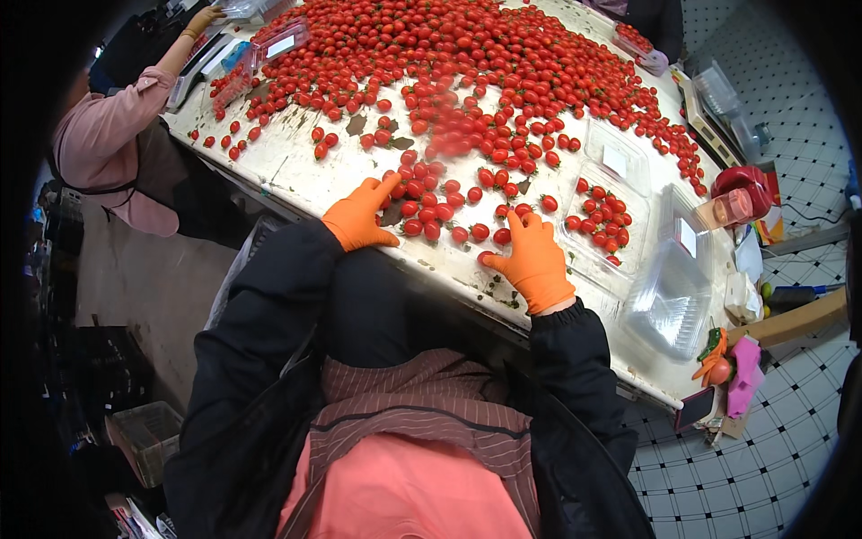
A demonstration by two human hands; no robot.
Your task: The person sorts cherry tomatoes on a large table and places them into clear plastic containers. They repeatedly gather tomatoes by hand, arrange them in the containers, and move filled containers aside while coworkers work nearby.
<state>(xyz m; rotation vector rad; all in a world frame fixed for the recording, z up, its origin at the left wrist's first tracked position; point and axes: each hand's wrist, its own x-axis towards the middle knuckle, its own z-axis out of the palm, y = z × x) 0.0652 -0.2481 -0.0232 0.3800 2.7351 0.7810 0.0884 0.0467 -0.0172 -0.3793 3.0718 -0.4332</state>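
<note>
My left hand (362, 214), in an orange glove, rests at the near edge of the white table (289, 162). Its fingers are spread against the left side of a loose cluster of cherry tomatoes (426, 214). To the right, my right hand (535, 259) wears a matching glove and has its thumb and fingers apart. One tomato (485, 257) lies at its thumb tip; another, partly hidden, is by its fingertips. Beside this hand an opened clear plastic clamshell box (579, 250) lies flat with several tomatoes (599, 219) in its base.
A large heap of tomatoes (471, 40) covers the far table. Stacked clear clamshells (667, 303) stand at the right, near a red device (744, 192) and a phone (695, 409). At the left, a co-worker's arm (176, 57) reaches past a scale (195, 71). Another person (653, 27) stands opposite.
</note>
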